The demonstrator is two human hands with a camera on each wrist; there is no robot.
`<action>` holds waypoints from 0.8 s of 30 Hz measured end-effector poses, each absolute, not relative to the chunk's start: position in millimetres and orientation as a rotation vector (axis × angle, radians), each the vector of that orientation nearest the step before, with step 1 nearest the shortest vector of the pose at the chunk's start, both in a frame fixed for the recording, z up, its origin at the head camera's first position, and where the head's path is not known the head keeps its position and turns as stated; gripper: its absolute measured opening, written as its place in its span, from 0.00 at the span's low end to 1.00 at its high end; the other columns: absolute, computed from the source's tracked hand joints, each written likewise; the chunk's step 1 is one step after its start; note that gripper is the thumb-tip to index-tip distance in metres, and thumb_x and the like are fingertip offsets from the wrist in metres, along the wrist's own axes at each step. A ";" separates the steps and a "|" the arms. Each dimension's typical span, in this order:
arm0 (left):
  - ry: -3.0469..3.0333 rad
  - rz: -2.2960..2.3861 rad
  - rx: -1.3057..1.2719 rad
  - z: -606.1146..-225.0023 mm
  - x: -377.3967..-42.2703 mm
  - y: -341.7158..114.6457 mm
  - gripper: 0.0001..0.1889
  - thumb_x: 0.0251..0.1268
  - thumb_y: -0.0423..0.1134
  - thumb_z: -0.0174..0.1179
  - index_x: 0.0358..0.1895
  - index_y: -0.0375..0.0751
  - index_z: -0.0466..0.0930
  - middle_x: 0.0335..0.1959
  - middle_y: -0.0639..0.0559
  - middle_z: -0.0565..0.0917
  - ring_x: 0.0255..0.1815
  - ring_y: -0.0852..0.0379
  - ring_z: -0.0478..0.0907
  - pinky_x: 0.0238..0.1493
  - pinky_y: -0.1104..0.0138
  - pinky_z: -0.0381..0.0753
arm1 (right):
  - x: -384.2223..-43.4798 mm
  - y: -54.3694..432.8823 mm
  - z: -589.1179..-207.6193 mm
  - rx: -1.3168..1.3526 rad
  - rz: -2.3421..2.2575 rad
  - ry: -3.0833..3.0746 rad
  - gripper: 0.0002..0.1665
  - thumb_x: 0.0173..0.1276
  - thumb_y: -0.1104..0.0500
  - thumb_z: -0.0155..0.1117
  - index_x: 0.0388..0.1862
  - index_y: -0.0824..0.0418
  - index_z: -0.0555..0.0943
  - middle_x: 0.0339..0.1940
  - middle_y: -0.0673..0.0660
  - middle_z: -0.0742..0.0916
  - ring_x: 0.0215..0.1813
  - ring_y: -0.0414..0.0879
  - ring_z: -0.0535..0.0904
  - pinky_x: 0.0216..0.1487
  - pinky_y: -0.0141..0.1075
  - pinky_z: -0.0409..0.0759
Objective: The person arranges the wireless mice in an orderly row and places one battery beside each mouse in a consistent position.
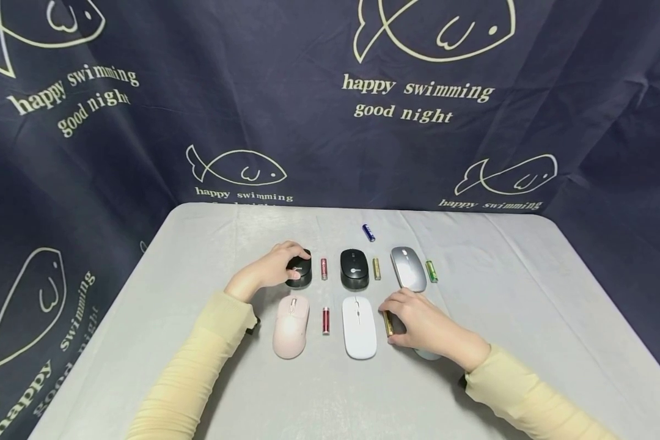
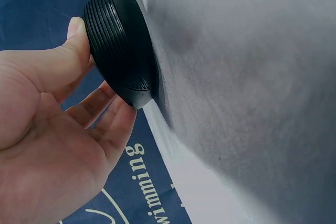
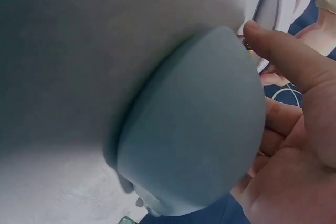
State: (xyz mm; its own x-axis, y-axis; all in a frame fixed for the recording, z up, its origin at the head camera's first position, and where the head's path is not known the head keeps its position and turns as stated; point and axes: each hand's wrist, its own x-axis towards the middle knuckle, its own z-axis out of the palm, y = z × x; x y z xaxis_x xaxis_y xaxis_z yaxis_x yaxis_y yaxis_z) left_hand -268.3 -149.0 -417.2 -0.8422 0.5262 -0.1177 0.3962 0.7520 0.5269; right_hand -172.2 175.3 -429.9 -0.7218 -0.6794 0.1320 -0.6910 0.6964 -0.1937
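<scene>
My left hand (image 1: 275, 266) holds a black computer mouse (image 1: 299, 272) on the table, thumb on one side and fingers around the other; the left wrist view shows the ribbed side of this mouse (image 2: 118, 45). My right hand (image 1: 426, 321) pinches a gold battery (image 1: 389, 324) between thumb and fingertips, near the table surface. Under that hand lies a blue-grey mouse (image 3: 194, 124), mostly hidden in the head view. A white mouse (image 1: 359, 328) lies left of the gold battery, and a pink mouse (image 1: 291, 327) sits in front of my left hand.
Another black mouse (image 1: 354, 269) and a grey mouse (image 1: 409, 269) stand in the back row. Beside the mice lie two red batteries, one at the back (image 1: 324, 269), another gold battery (image 1: 376, 269) and a green battery (image 1: 431, 271). A blue battery (image 1: 368, 233) lies farther back.
</scene>
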 end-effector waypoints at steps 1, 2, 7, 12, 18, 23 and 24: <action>2.692 0.725 0.725 -417.2 -268.2 -148.9 0.22 0.61 0.33 0.61 0.60 0.40 0.73 0.66 0.41 0.67 0.67 0.41 0.60 0.67 0.50 0.60 | -172.4 175.6 -429.2 1.152 0.361 -2.847 0.29 0.43 0.53 0.78 0.45 0.63 0.81 0.43 0.54 0.84 0.49 0.49 0.76 0.52 0.46 0.75; 2.693 0.725 0.726 -417.2 -268.1 -148.9 0.22 0.61 0.33 0.61 0.60 0.40 0.73 0.66 0.42 0.67 0.67 0.41 0.60 0.67 0.50 0.60 | -172.6 175.7 -428.2 1.154 0.362 -2.846 0.30 0.43 0.52 0.78 0.45 0.63 0.81 0.44 0.54 0.84 0.49 0.49 0.76 0.53 0.46 0.75; 2.690 0.731 0.719 -416.8 -268.0 -148.9 0.22 0.61 0.33 0.61 0.60 0.40 0.73 0.66 0.42 0.67 0.67 0.42 0.60 0.67 0.51 0.61 | -175.4 176.3 -420.4 1.150 0.364 -2.828 0.30 0.43 0.52 0.78 0.46 0.64 0.81 0.45 0.55 0.83 0.49 0.50 0.76 0.53 0.48 0.75; 2.689 0.734 0.722 -416.6 -268.1 -148.3 0.22 0.61 0.33 0.61 0.60 0.40 0.73 0.66 0.41 0.67 0.67 0.41 0.60 0.67 0.51 0.61 | -179.9 176.6 -409.1 1.140 0.333 -2.801 0.31 0.43 0.53 0.78 0.46 0.64 0.81 0.46 0.56 0.84 0.50 0.51 0.76 0.53 0.49 0.75; 2.693 0.735 0.725 -417.7 -268.4 -148.3 0.22 0.61 0.33 0.61 0.60 0.39 0.73 0.65 0.41 0.67 0.66 0.41 0.61 0.66 0.51 0.62 | -188.0 176.5 -394.1 1.137 0.308 -2.753 0.32 0.43 0.53 0.78 0.47 0.65 0.80 0.46 0.57 0.83 0.51 0.52 0.75 0.53 0.49 0.74; 2.695 0.737 0.730 -418.3 -268.5 -149.0 0.22 0.60 0.33 0.62 0.60 0.39 0.73 0.65 0.41 0.67 0.66 0.41 0.61 0.66 0.50 0.62 | -197.6 175.2 -381.3 1.122 0.330 -2.733 0.32 0.43 0.54 0.78 0.48 0.65 0.80 0.46 0.57 0.83 0.51 0.53 0.74 0.53 0.49 0.74; 2.697 0.735 0.730 -418.6 -268.6 -149.1 0.22 0.60 0.33 0.62 0.60 0.39 0.73 0.65 0.41 0.68 0.66 0.41 0.61 0.66 0.50 0.62 | -200.1 174.7 -378.4 1.121 0.339 -2.731 0.32 0.43 0.55 0.78 0.48 0.65 0.80 0.46 0.58 0.83 0.51 0.54 0.74 0.53 0.50 0.73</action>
